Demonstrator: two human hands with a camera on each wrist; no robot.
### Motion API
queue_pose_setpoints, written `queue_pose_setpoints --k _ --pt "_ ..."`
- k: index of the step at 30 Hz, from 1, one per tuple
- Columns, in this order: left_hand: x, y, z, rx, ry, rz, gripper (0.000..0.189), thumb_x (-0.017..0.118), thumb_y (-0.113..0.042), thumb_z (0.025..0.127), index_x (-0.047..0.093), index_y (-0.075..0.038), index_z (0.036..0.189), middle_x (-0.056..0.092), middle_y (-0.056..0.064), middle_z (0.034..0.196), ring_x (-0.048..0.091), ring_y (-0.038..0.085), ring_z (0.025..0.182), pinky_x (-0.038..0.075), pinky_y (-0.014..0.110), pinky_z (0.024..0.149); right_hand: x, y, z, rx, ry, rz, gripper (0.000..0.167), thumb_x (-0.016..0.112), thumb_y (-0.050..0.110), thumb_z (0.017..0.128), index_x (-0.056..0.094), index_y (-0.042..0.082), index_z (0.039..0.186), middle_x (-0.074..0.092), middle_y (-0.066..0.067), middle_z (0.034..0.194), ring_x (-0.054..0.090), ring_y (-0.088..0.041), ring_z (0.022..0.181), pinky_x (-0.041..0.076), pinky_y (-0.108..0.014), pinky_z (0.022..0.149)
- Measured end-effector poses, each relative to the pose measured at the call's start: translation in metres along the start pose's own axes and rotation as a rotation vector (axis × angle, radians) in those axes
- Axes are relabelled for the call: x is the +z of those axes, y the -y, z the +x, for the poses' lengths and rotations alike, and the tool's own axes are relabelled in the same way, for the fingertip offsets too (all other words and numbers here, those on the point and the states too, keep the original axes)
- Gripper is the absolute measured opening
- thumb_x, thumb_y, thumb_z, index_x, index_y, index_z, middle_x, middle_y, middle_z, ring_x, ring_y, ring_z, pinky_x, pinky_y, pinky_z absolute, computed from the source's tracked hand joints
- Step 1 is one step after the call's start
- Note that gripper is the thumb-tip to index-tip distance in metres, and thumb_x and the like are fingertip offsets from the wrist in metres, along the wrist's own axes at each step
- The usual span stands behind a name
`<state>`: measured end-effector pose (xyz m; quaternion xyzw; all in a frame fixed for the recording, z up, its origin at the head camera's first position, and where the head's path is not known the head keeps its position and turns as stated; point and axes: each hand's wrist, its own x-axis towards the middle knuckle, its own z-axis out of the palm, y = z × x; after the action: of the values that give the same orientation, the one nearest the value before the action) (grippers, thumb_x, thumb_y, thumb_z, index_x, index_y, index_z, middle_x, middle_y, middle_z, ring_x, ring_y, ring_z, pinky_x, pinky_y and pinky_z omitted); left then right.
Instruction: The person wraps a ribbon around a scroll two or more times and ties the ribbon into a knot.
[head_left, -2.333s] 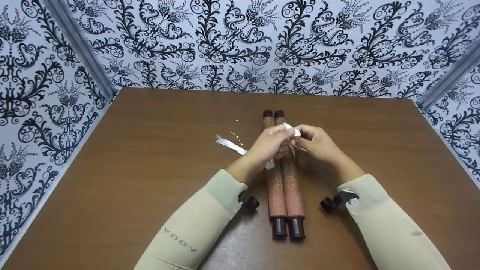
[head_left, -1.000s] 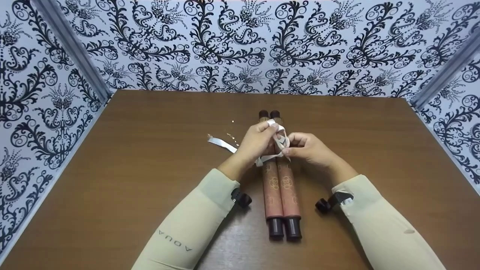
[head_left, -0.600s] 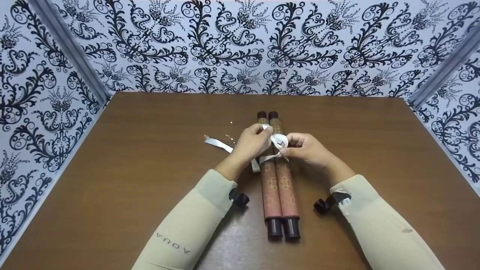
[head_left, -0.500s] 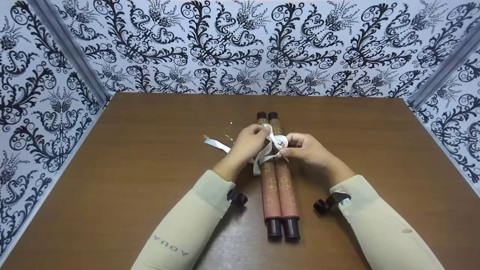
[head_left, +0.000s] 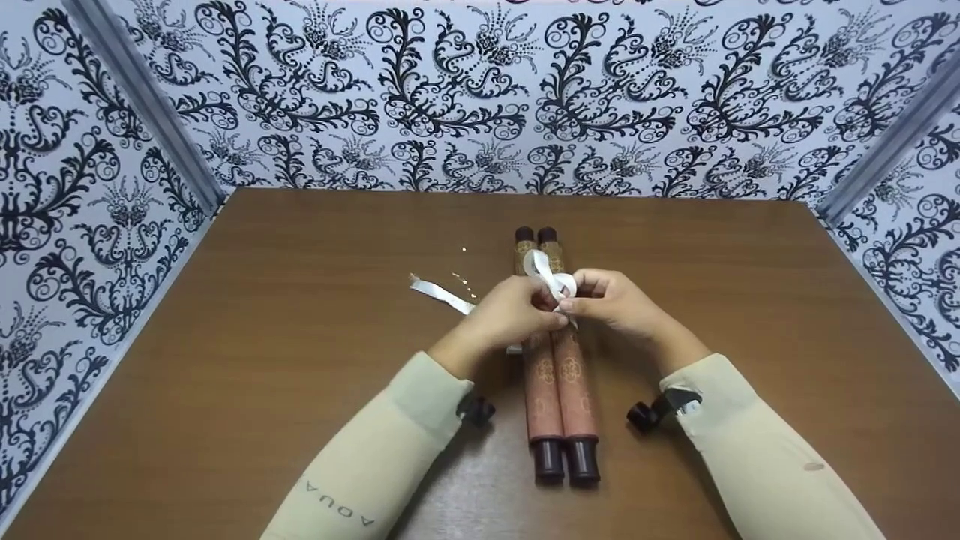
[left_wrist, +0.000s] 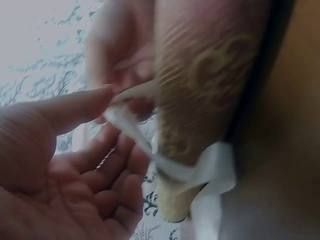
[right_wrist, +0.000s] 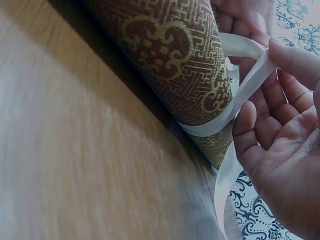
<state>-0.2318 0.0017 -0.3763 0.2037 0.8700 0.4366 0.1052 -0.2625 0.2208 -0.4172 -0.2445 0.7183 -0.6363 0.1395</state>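
Your white ribbon [head_left: 551, 279], wrapped round the two patterned scrolls [head_left: 556, 375] mid-worktop [head_left: 300, 360], looks thin, limp and probably slippery. Both hands pinch it: left hand [head_left: 517, 313], right hand [head_left: 611, 300]. Grip close to the knot; the scrolls look stiff.

- the ribbon [head_left: 551, 279] is white cloth with a soft satin sheen, smooth and flat.
- the two scrolls [head_left: 559, 375] wear a woven brocade, reddish brown with gold pattern, matt and finely textured.
- their end caps [head_left: 566, 461] are dark and glossy, perhaps lacquered wood or plastic.
- the table [head_left: 300, 360] is brown wood-grain, smooth with a low shine.
- the sleeves [head_left: 375, 465] are matt beige knit cloth.
- the walls [head_left: 112, 187] look like matt printed paper.
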Motion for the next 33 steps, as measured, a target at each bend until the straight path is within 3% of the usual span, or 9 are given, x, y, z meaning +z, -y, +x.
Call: queue_pose_setpoints --k 9,13,17,20,26,33 --pt "0.016 0.007 0.004 0.020 -0.122 0.001 0.022 0.082 -0.028 0.090 0.071 -0.008 0.091 0.064 -0.003 0.083 0.056 0.012 0.075 0.045 0.022 0.066 0.005 0.005 -0.001 0.003 -0.016 -0.015 0.015 0.068 0.000 0.095 0.072 0.015 0.096 0.075 0.005 0.095 0.067 -0.010 0.089 0.056 -0.023 0.078" --pt "0.018 0.008 0.005 0.034 -0.160 -0.017 0.021 0.079 -0.029 0.093 0.073 -0.009 0.095 0.064 -0.002 0.084 0.057 0.014 0.078 0.045 0.023 0.068 0.006 0.007 0.000 0.000 -0.038 -0.030 0.004 0.071 0.005 0.096 0.071 0.010 0.096 0.071 0.005 0.089 0.063 -0.010 0.084 0.054 -0.023 0.074" --pt "0.019 0.006 0.006 0.047 -0.176 -0.055 0.016 0.077 -0.026 0.095 0.076 -0.011 0.101 0.068 -0.002 0.089 0.057 0.014 0.082 0.046 0.024 0.074 0.006 0.008 0.001 -0.009 -0.072 -0.033 0.002 0.071 0.007 0.096 0.070 0.007 0.095 0.069 0.004 0.087 0.062 -0.010 0.082 0.054 -0.024 0.073" --pt "0.019 0.006 0.007 0.048 -0.180 -0.088 0.015 0.076 -0.023 0.096 0.077 -0.011 0.104 0.071 -0.001 0.094 0.057 0.013 0.084 0.046 0.023 0.075 0.006 0.008 0.002 -0.014 -0.095 -0.017 0.010 0.067 0.003 0.097 0.071 0.012 0.094 0.071 0.004 0.088 0.065 -0.009 0.082 0.056 -0.025 0.075" --pt "0.020 0.005 0.006 0.040 -0.163 -0.110 0.013 0.074 -0.021 0.097 0.077 -0.009 0.102 0.069 -0.002 0.090 0.055 0.011 0.078 0.042 0.019 0.067 0.008 0.011 0.000 0.006 -0.131 0.107 0.017 0.061 0.001 0.100 0.068 0.013 0.092 0.071 0.002 0.085 0.069 -0.010 0.077 0.058 -0.028 0.078" --pt "0.020 0.007 0.006 0.043 -0.168 -0.104 0.013 0.074 -0.021 0.097 0.076 -0.008 0.097 0.064 -0.004 0.086 0.051 0.011 0.075 0.039 0.020 0.064 0.008 0.017 -0.001 -0.013 -0.179 0.227 0.016 0.058 0.001 0.100 0.067 0.012 0.091 0.074 0.002 0.088 0.069 -0.011 0.085 0.057 -0.025 0.083"
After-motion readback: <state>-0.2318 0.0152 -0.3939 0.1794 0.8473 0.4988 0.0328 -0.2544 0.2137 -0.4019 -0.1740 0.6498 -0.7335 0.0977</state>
